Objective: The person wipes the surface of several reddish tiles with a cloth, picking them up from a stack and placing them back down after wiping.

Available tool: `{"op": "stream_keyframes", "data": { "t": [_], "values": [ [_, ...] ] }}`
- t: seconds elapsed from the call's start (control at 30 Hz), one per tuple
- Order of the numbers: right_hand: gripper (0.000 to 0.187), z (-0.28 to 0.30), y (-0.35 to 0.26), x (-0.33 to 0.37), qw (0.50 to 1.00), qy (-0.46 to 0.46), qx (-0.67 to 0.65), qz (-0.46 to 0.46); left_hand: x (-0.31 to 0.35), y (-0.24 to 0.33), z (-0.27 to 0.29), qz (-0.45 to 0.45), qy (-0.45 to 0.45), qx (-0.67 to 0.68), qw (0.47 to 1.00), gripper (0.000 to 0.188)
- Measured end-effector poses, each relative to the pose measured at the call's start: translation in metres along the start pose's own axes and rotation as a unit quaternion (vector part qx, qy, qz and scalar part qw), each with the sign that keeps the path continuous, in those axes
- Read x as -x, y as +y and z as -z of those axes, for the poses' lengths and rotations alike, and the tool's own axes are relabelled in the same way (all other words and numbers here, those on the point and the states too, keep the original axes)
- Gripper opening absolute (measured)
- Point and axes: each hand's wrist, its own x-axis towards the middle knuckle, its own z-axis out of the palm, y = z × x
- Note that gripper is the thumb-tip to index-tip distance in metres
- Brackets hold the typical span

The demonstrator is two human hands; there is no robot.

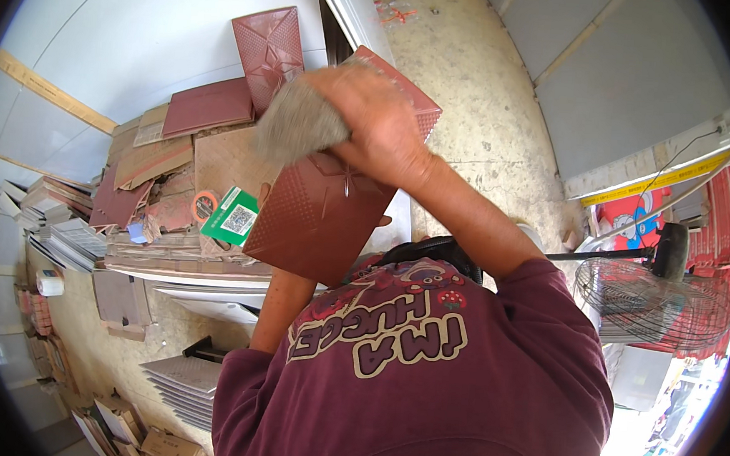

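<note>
A maroon embossed panel (320,217) lies slanted in front of my body, its raised pattern facing up. My left hand (385,222) grips it from beneath; most of that hand is hidden, with fingertips showing at the panel's edge. Over the panel's upper part, my right hand (375,124) is closed round a grey block-like pad (300,124). Both hand and pad are smeared by motion, so I cannot tell the pad's exact kind or whether it touches the surface.
A cardboard-covered bench (188,251) holds a second embossed panel (267,51) leaning upright, a flat maroon panel (211,108), an orange tape roll (205,206) and a green card (230,217). A black fan (657,300) stands at right. Stacked panels (184,384) sit lower left.
</note>
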Motion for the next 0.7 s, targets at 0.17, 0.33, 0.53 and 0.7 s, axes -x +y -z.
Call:
{"op": "stream_keyframes", "data": {
  "t": [0.17, 0.33, 0.53, 0.7],
  "values": [
    [0.060, 0.014, 0.032, -0.005, 0.980, 0.017, 0.075, -0.181, 0.003, -0.002, -0.002, 0.003, 0.007, -0.001, 1.000, 0.070],
    [0.059, 0.031, 0.052, 0.010, 0.927, -0.038, 0.012, -0.372, -0.001, -0.008, 0.001, -0.011, 0.007, 0.022, 1.000, 0.069],
    [0.058, 0.018, 0.058, 0.050, 0.899, 0.055, -0.148, -0.410, -0.002, -0.012, 0.007, -0.014, 0.004, 0.054, 0.998, 0.068],
    [0.052, 0.007, 0.049, 0.062, 0.748, 0.216, -0.396, -0.487, -0.003, -0.015, 0.009, -0.010, -0.003, 0.079, 0.997, 0.068]
  ]
}}
